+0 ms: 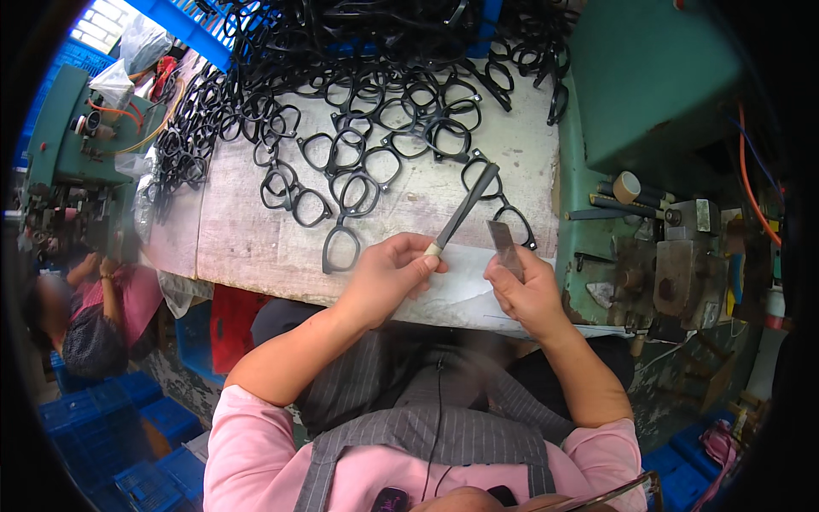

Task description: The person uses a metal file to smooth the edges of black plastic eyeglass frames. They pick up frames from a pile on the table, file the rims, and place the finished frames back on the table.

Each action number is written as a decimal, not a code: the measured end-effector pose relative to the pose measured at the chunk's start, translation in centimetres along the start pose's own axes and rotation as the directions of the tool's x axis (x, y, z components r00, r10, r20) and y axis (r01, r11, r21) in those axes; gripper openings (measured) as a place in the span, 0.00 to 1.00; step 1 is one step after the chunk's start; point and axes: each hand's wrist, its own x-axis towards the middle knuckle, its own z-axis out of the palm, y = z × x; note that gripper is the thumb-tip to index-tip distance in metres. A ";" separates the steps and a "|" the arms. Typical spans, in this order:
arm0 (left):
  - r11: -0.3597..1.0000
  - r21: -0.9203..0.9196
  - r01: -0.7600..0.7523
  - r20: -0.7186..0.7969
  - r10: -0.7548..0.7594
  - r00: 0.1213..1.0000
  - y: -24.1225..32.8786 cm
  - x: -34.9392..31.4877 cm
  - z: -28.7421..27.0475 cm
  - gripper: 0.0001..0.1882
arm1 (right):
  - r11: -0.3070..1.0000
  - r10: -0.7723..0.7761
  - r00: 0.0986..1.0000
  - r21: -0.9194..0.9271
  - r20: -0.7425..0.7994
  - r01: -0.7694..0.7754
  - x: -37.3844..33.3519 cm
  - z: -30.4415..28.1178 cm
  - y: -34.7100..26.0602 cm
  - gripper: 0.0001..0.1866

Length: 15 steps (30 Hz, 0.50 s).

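Observation:
My left hand [388,277] is closed round the pale wrapped end of a long dark file-like bar [467,205], which points up and away to the right. In my right hand [527,294], a short flat metal blade [503,243] is pinched between thumb and fingers, slightly blurred and standing up. The two tools are apart. Just beyond my left hand lies a dark glasses frame [341,248]. Another glasses frame [516,229] lies past the blade. Beneath and between my hands a white sheet [465,277] covers the table's near edge.
Many black glasses frames [367,158] spread over the worn table [243,243], heaped at the back by a blue crate [183,30]. A green machine [657,77] stands at the right, another green machine [64,128] at the left. A person in pink [132,303] sits far left.

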 end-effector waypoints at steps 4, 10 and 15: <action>0.998 -0.059 0.005 0.077 0.000 0.997 -0.1 -0.3 0.5 0.16 | 0.998 -0.014 0.981 -0.060 -0.193 0.002 0.8 1.3 1.5 0.12; 0.987 0.071 -0.142 0.157 0.129 0.979 -0.6 -0.4 1.1 0.15 | 0.991 -0.044 0.959 -0.134 -0.279 0.006 1.3 1.8 1.4 0.12; 0.961 0.221 -0.168 0.145 0.138 0.980 -0.8 -0.7 1.0 0.15 | 0.991 -0.045 0.976 -0.136 -0.212 0.016 1.1 2.1 0.9 0.12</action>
